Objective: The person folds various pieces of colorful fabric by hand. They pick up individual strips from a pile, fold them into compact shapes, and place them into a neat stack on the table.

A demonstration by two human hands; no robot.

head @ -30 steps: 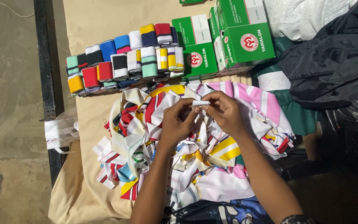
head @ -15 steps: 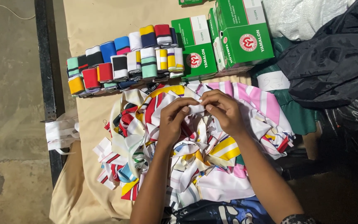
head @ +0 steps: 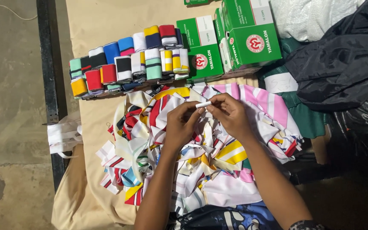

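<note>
Now both hands, left hand (head: 179,125), right hand (head: 231,114), pinching small white strip (head: 203,104), above striped fabric scraps (head: 201,170).

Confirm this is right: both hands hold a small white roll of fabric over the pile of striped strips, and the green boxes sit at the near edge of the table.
Not quite. The head view shows the green boxes at the far edge, beyond the pile of striped strips. The left hand and right hand do hold the small white roll over that pile.

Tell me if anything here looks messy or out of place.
The striped fabric strips lie in a tangled heap under both hands, unlike the neat rolled strips behind. A white bundle hangs off the table's left edge. Nothing looks damaged.
</note>
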